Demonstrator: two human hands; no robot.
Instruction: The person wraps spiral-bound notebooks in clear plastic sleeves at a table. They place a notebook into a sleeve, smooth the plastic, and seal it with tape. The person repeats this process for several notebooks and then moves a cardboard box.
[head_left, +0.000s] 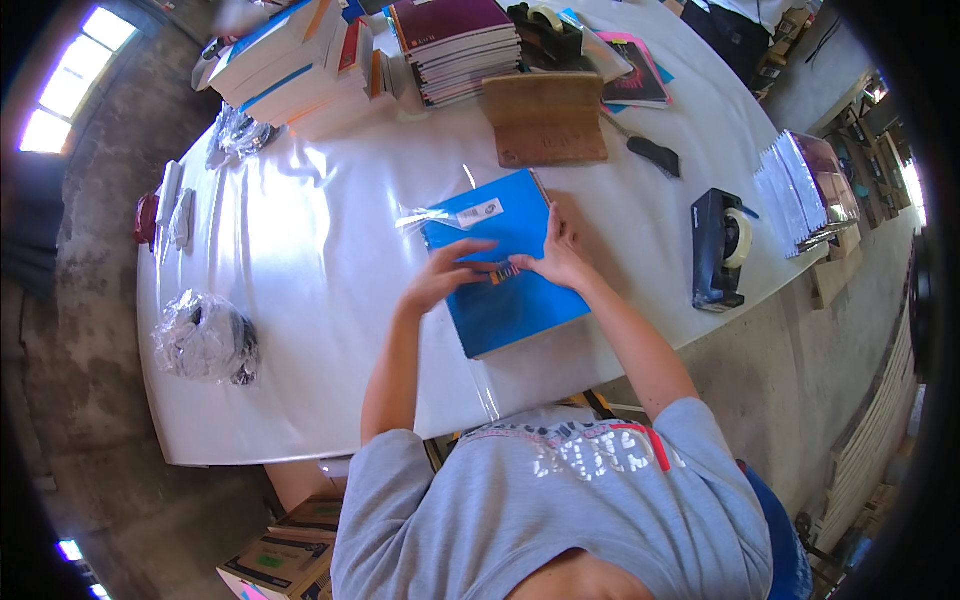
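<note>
A blue-covered notebook [530, 310] lies tilted on the white-covered table, in front of my body. Near its upper edge is a white label [480, 213], and shiny clear plastic [425, 217] sticks out past its upper left corner. My left hand [450, 273] rests on the left half of the cover with its fingers stretched toward the middle. My right hand [560, 255] lies at the notebook's right edge, its thumb reaching inward over the cover and its index finger pointing up along the edge. A small multicoloured print shows between the two hands.
Beyond the notebook stand a brown box-like piece [548, 135], a stack of notebooks [462, 60] and thick book piles [290, 70]. A brush [655, 157] and a black tape dispenser [718, 250] are to the right, near wrapped notebooks [810, 190]. Crumpled clear plastic [200, 340] sits left.
</note>
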